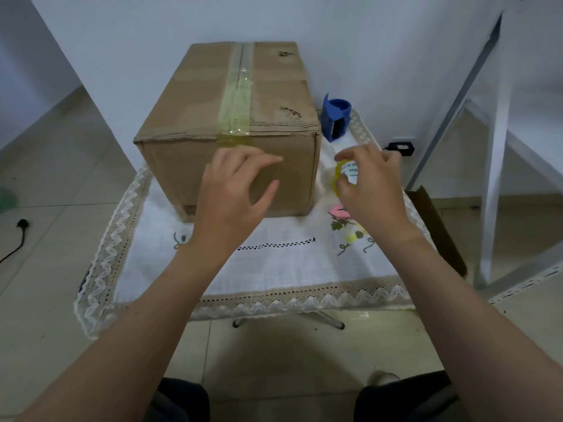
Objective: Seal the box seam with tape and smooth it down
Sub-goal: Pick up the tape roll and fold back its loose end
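Note:
A brown cardboard box point(198, 95) stands on the small table, its top seam point(239, 86) covered by a strip of yellowish clear tape that runs down over the near edge. My left hand point(234, 190) hovers in front of the box's near face, fingers apart and holding nothing. To the right of the box, my right hand point(370, 184) grips a roll of yellowish clear tape point(345, 172) with a white printed core. The roll is partly hidden by my fingers.
A white lace-edged tablecloth point(274, 269) covers the table. A blue tape dispenser point(335, 118) stands behind the right corner of the box. Small pink and yellow items point(342, 213) lie under my right hand. A white frame point(496, 166) and a brown board point(438, 226) stand to the right.

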